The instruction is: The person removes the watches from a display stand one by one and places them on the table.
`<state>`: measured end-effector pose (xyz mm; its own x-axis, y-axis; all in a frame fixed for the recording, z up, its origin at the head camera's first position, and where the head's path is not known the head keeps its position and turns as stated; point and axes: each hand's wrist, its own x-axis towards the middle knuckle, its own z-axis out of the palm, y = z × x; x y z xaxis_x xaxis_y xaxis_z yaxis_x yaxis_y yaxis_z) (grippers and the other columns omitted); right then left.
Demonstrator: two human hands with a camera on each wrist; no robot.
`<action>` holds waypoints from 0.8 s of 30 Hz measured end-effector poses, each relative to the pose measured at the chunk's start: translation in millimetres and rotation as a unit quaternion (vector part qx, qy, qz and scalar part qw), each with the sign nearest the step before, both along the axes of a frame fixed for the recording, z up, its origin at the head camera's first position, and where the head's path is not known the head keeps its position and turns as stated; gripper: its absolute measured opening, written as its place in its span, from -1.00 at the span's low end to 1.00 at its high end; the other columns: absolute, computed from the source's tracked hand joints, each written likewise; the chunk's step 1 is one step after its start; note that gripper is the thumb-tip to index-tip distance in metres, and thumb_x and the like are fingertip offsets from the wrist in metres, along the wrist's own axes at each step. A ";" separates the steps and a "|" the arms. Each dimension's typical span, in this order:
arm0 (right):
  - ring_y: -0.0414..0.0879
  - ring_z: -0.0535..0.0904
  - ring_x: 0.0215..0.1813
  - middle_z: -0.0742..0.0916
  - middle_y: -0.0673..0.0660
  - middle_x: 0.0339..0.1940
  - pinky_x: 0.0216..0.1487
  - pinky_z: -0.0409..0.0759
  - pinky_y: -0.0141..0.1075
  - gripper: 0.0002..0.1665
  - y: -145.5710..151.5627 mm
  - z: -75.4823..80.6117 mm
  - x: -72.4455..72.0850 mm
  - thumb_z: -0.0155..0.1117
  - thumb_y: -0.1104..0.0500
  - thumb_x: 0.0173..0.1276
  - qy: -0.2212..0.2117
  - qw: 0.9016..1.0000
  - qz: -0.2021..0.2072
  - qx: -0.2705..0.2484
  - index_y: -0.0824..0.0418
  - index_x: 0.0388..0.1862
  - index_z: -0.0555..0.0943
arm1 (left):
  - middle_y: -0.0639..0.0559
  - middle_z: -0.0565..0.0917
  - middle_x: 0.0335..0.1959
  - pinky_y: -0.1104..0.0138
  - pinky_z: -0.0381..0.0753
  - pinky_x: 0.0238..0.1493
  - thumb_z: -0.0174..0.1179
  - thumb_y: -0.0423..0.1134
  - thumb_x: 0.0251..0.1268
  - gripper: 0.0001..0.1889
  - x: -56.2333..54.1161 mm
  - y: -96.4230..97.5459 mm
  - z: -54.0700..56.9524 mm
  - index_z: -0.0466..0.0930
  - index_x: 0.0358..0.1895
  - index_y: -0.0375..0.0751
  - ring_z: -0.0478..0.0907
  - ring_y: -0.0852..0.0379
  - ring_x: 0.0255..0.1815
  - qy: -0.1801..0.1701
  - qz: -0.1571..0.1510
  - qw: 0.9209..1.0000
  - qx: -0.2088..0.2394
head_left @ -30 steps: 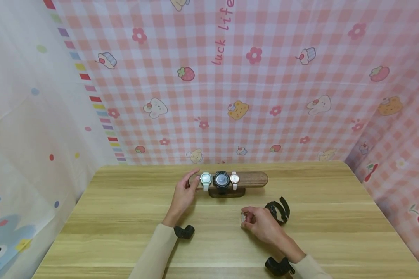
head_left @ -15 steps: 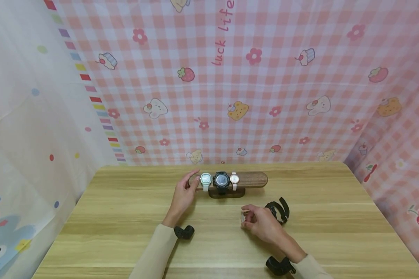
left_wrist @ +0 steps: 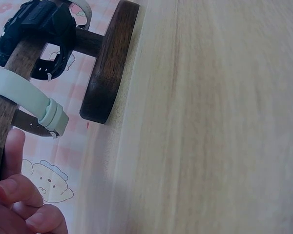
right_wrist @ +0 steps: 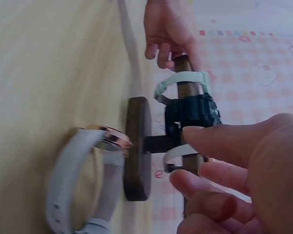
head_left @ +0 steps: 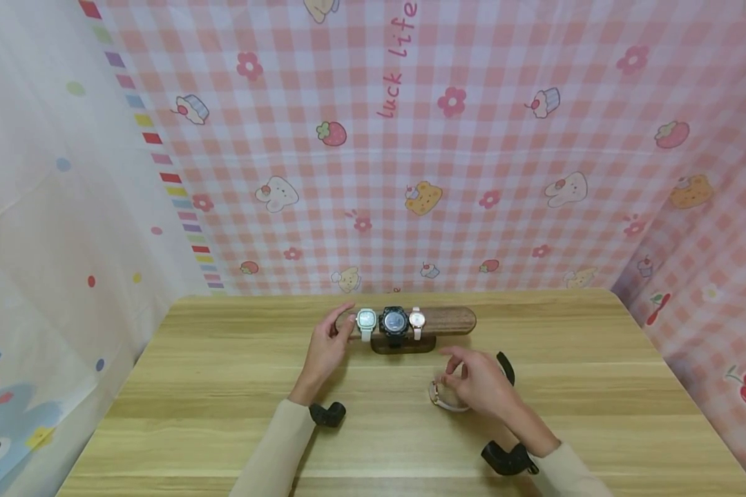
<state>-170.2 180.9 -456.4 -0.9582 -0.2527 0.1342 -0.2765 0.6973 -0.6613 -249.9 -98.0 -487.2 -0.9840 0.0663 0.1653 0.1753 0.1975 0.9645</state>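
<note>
My left hand (head_left: 324, 352) grips the left end of a wooden watch stand (head_left: 450, 319), thumb and fingers around its bar. On the bar sit a mint-green watch (head_left: 366, 319), a chunky black watch (head_left: 394, 321) and a small watch with a pale strap (head_left: 417, 319). In front of the stand, a rose-gold watch with a pale strap (right_wrist: 71, 180) rests on its side on the table, its strap forming a loop. Just above and beside it is my right hand (head_left: 485, 383), fingers loosely bent and holding nothing. The right wrist view shows those fingers apart from the watch.
Another black watch lies on the table, mostly hidden behind my right hand, its strap (head_left: 505, 366) sticking out. The wooden table (head_left: 224, 414) ends at a pink checked cloth (head_left: 373, 166) behind the stand. Black wrist devices (head_left: 327, 414) are on both forearms.
My right hand has let go of the rose-gold watch and moved slightly up and right, uncovering it and covering more of the black watch. My left hand and the stand stay put.
</note>
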 end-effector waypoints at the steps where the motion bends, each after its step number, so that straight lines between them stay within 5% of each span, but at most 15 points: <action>1: -0.27 0.40 -0.58 0.68 -0.04 -0.39 -0.65 0.35 -0.44 -0.55 0.7 1.9 -1.0 0.43 0.30 0.25 0.005 1.000 0.003 0.000 0.31 0.13 0.62 | 0.05 0.36 -0.57 -0.09 0.69 -0.18 0.10 -0.23 0.51 -0.61 -2.3 -0.2 -4.0 0.50 0.32 -0.26 0.34 0.28 -0.57 0.001 0.003 1.000 0.000; 6: -0.21 0.43 -0.54 0.70 0.02 -0.30 -0.63 0.39 -0.41 -0.58 3.8 11.9 -5.9 0.43 0.24 0.28 0.024 1.000 0.017 -0.008 0.27 0.12 0.63 | 0.06 0.37 -0.56 0.02 0.71 -0.26 0.13 -0.17 0.50 -0.62 -9.3 -0.8 -17.8 0.54 0.29 -0.15 0.36 0.24 -0.57 0.015 0.016 1.000 -0.005; 14: -0.27 0.42 -0.54 0.71 0.07 -0.29 -0.62 0.43 -0.40 -0.57 7.2 24.2 -18.2 0.43 0.25 0.27 0.052 0.998 0.031 -0.018 0.31 0.11 0.62 | 0.05 0.42 -0.54 0.36 0.64 -0.40 0.14 -0.18 0.49 -0.64 -8.7 -0.4 -18.4 0.56 0.27 -0.11 0.43 0.17 -0.52 0.013 0.022 1.000 0.002; 24: -0.18 0.50 -0.38 0.72 0.20 -0.17 -0.45 0.51 -0.37 -0.46 5.9 35.8 -34.6 0.45 0.22 0.26 0.041 0.999 0.029 -0.014 0.30 0.21 0.57 | 0.05 0.41 -0.53 0.13 0.71 -0.29 0.14 -0.15 0.49 -0.62 -9.0 -0.9 -18.0 0.54 0.29 -0.13 0.40 0.23 -0.54 0.007 0.017 1.000 0.002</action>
